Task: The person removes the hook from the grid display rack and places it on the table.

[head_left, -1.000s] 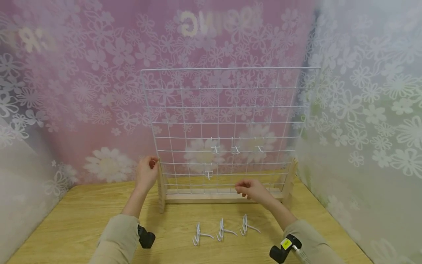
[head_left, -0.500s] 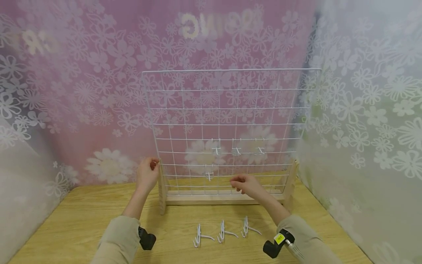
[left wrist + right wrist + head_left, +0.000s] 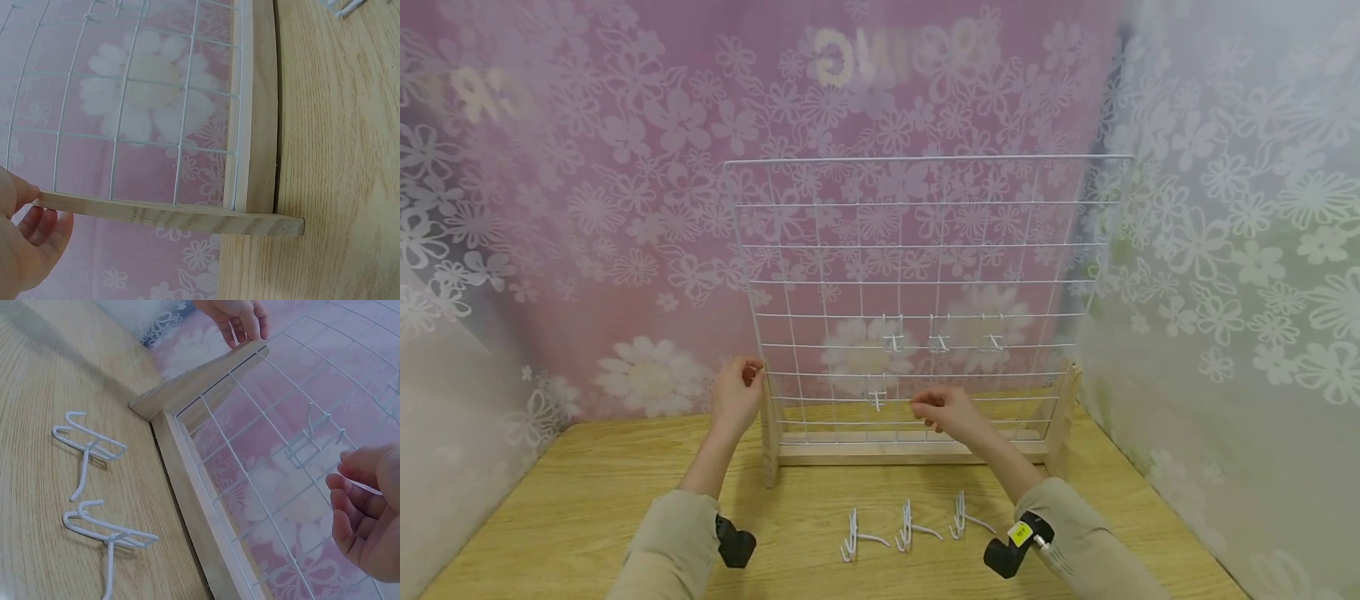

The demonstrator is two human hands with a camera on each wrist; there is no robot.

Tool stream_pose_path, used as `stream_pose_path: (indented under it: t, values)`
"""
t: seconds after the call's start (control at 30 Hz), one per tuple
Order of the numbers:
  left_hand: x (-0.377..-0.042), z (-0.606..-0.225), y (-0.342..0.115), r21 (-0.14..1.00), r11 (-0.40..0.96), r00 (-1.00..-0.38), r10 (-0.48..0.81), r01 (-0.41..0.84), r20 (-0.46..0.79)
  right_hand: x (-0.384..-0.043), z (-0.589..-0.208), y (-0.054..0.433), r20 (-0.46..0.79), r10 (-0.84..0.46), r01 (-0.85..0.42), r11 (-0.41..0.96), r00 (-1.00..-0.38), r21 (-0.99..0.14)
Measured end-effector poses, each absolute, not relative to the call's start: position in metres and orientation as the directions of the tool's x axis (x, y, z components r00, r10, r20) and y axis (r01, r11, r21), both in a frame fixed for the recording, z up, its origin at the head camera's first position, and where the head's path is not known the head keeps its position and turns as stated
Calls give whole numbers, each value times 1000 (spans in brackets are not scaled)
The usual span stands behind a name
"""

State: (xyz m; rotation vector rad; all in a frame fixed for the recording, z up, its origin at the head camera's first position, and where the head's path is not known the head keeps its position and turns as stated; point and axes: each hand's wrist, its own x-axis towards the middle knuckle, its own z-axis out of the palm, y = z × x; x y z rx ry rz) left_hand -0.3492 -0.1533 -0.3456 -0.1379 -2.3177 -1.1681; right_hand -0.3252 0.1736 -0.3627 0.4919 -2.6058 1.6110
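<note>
A white wire grid panel [image 3: 917, 282] stands upright in a wooden stand [image 3: 880, 455]. My left hand [image 3: 736, 395] pinches the top of the stand's left upright [image 3: 181, 219] between thumb and fingers, as the left wrist view shows. Low on the grid hangs a white wire hook [image 3: 876, 400]. Just to its right is my right hand [image 3: 953, 415], fingers loosely bent and holding nothing. From the right wrist view, its thumb and fingertips [image 3: 350, 464] lie close beside that hook's [image 3: 306, 450] prong. Three more white hooks [image 3: 938, 342] hang in a row higher up.
Three loose white hooks [image 3: 907, 527] lie in a row on the wooden table [image 3: 587, 500], in front of the stand. The stand's right upright [image 3: 1062, 412] holds the grid's other side. Flower-patterned curtains [image 3: 647, 250] hang behind and at the sides.
My right hand has moved left and slightly up along the lower grid, toward the low hook. The left hand stays on the upright, and the hooks have not moved.
</note>
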Motion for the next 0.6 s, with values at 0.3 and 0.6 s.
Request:
stream_pose_path:
  t: [0.3,0.6]
  values:
    - [-347,-344,-153,730,614,-864,-148,301,481,-329,-358,161,216,-231,-300,447,-949,-843]
    - [-348,-346,-152,735,606,-861,-154,305,484,-324,-349,150,211,-256,-304,415,-943,-857]
